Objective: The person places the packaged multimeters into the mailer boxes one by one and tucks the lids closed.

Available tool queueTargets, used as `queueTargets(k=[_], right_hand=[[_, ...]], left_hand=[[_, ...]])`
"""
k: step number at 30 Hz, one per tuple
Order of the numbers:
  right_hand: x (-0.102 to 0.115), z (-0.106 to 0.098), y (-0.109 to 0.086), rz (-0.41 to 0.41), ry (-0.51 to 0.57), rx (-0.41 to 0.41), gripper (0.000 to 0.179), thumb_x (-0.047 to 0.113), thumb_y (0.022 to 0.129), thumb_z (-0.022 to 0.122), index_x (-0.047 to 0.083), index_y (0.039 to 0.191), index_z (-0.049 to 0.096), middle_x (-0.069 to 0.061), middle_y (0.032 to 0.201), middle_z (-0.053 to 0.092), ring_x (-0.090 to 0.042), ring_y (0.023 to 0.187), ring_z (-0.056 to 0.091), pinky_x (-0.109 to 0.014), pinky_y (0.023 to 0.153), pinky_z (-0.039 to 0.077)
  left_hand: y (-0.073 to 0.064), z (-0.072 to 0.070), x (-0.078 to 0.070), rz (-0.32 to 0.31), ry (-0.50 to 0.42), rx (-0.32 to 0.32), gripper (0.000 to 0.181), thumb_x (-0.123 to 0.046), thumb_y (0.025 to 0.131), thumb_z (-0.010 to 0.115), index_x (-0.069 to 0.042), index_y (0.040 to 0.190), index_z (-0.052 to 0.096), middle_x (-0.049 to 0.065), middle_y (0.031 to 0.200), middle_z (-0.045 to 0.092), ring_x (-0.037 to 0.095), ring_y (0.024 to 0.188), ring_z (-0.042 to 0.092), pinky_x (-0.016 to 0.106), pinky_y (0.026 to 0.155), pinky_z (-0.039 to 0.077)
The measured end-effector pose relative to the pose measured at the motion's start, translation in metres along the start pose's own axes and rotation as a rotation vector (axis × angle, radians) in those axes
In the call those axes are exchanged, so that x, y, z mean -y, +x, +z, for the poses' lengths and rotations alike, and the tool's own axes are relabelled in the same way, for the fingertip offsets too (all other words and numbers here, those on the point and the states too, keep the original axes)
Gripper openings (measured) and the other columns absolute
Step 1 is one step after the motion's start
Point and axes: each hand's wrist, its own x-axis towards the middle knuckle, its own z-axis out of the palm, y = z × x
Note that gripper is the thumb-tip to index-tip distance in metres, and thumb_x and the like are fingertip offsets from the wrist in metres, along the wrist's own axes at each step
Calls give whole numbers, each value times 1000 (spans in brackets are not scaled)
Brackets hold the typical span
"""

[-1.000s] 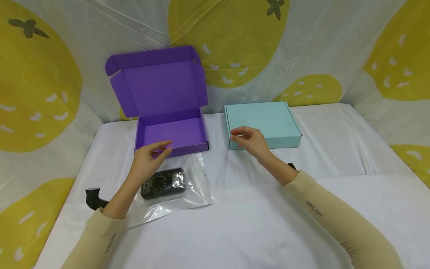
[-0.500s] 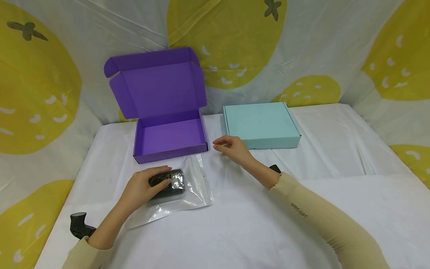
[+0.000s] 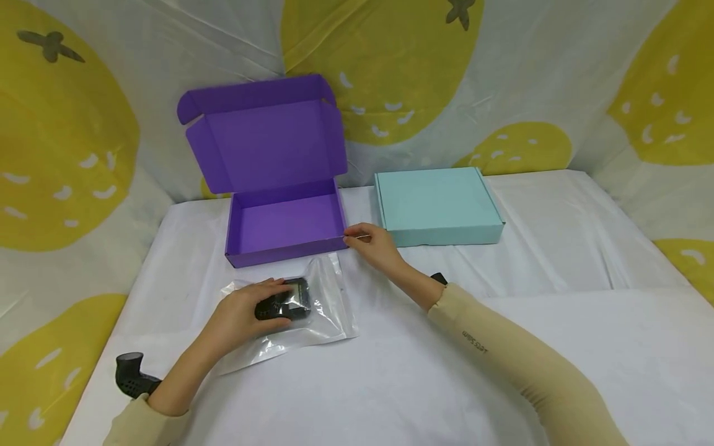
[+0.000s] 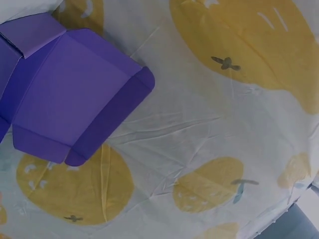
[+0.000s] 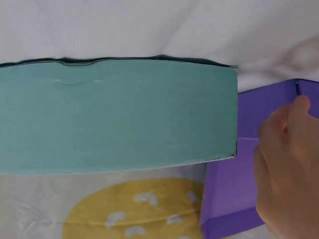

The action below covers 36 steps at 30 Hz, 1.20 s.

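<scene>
In the head view a black digital multimeter lies in a clear plastic bag. My left hand grips it from the left, fingers along its far side and thumb along the near side. Behind it stands a purple box with its lid raised. At that box's front right corner, thumb and forefinger of my right hand pinch the wall's edge. The right wrist view has my right hand at the same corner. My left hand is outside the left wrist view, which catches the purple box's lid.
A closed light teal box sits just right of the purple one, close behind my right hand. A white cloth covers the table, and a fruit-patterned curtain hangs behind the boxes.
My left hand has come down from above the multimeter and taken hold of it. My right hand has moved left from the teal box to the purple box's corner.
</scene>
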Motion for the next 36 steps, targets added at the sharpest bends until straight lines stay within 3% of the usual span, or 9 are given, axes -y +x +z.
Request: queueTargets(k=[8,13,25,32,36], right_hand=[[-4,6,8,-14,41,-49,23,13,85,62,3,105,61,-13,102,64,-24,94,62,-27,76,48],[-5,12,14,-23,72,-98,30,10,81,64,1,109,58,-16,101,62,-28,91,62,-27,73,50],[-4,29,31,14,108,-144,40,8,80,63,1,118,53,-18,106,59,-28,95,59,-31,79,50],[-8,30,39,42,104,-140,40,9,83,60,0,121,52,-17,118,58,-27,108,56,-32,88,48],[-10,30,41,36,96,-142,40,9,83,60,1,121,52,-17,119,58,-27,109,57,-32,89,48]], left_hand=[[2,1,2,47,46,-9,59,-44,65,77,-22,118,62,1,122,59,22,113,56,41,89,46],[3,2,6,70,84,-24,59,-47,65,76,-24,117,63,0,122,60,21,111,57,41,88,47],[3,-1,9,97,144,-15,59,-52,65,74,-25,117,63,1,120,61,23,107,59,41,86,47],[3,0,10,93,140,-7,58,-51,66,73,-25,117,63,1,122,60,23,108,59,40,85,48],[4,0,8,80,204,21,62,-54,66,73,-25,119,61,-1,123,59,23,106,60,40,82,48]])
